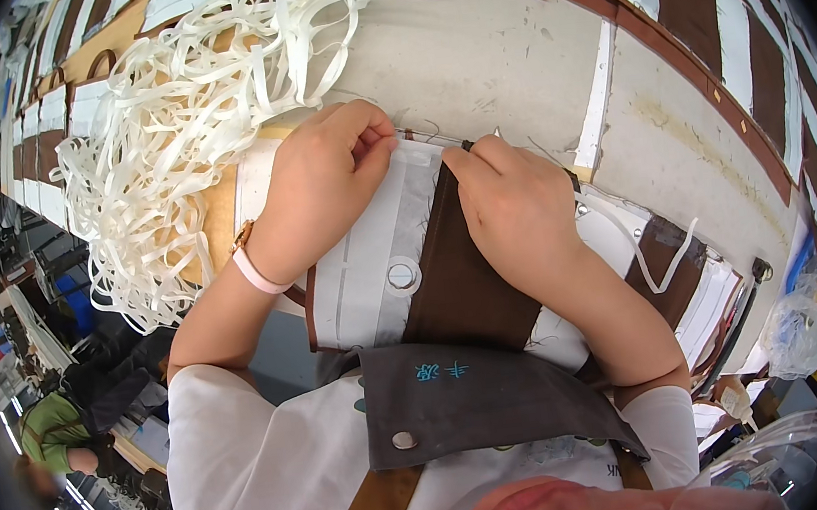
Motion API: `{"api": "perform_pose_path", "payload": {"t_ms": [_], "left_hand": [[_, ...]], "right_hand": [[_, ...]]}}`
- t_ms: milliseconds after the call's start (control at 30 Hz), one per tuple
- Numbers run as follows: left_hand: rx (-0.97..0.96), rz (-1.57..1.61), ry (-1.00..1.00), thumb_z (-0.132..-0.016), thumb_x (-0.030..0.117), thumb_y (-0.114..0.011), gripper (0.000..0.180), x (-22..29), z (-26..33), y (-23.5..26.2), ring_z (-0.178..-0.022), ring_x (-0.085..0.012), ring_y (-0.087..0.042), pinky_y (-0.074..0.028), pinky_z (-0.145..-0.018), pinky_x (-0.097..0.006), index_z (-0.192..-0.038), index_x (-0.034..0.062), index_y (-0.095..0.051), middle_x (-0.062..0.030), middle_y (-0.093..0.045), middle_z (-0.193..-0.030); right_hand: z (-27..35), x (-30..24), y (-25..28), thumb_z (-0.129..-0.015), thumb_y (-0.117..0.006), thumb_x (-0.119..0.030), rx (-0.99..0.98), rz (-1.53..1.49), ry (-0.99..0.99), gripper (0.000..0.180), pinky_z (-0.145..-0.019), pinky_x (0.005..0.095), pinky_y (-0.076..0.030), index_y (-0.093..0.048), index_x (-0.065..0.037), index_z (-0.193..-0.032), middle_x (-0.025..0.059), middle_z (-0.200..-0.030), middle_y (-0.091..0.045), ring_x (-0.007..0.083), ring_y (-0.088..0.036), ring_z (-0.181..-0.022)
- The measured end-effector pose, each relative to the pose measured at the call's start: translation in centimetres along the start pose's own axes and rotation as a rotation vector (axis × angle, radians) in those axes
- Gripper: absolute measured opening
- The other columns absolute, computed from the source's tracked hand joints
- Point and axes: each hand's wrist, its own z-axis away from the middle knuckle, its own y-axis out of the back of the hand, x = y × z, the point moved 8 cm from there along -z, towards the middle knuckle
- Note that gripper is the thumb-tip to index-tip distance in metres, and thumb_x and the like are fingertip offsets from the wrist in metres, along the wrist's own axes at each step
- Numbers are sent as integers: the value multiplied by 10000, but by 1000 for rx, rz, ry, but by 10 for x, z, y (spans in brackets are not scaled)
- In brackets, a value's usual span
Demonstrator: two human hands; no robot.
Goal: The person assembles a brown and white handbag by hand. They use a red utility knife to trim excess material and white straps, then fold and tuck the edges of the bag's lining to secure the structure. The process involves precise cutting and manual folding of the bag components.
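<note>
A brown and white fabric panel (466,279), looking like a bag piece, lies in front of me with a round metal snap (401,276) on its white band. My left hand (326,184) is closed in a pinch at the panel's far edge; whatever is between the fingertips is hidden. A strip of whitish tape (415,152) runs along that edge between my two hands. My right hand (518,209) has its fingers curled over the same edge, gripping the panel where brown meets white. Loose threads show along the edge.
A big tangle of white ribbon (186,129) heaps up at the left. Several brown and white panels (702,15) lie at the far right, with more (674,267) beside my right forearm. A clear plastic bag (808,313) sits at the right edge. Another person (59,431) is at the left.
</note>
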Motion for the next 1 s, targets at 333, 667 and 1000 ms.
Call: {"api": "perform_pose_path", "payload": {"t_ms": [333,667,1000], "left_hand": [[-2,-44,-31,-836,20,-691,94,0,0,-3,-681,-183,-625,-501,-619,-286,-920,16,-648,-92,-633,-776],[57,-302,-115,-798,14,-710,233,17,23,15,-800,-238,-625,-517,-694,-326,-1023,42,-660,-104,-631,-983],[-35,-593,-336,-775,145,-719,537,35,49,-22,-1112,-242,-549,-422,-940,-378,-1287,43,-593,-61,-599,-1269]], "right_hand": [[0,0,-2,-670,-651,-44,-10,16,23,201,-570,323,-483,-622,-39,-869,56,-782,-525,201,-582,-651],[0,1,-2,-684,-652,-49,-12,30,23,189,-570,321,-482,-623,-44,-871,53,-785,-523,193,-585,-658],[-1,0,-1,-685,-652,-60,-19,21,23,195,-574,324,-479,-624,-41,-877,48,-775,-519,196,-581,-665]]}}
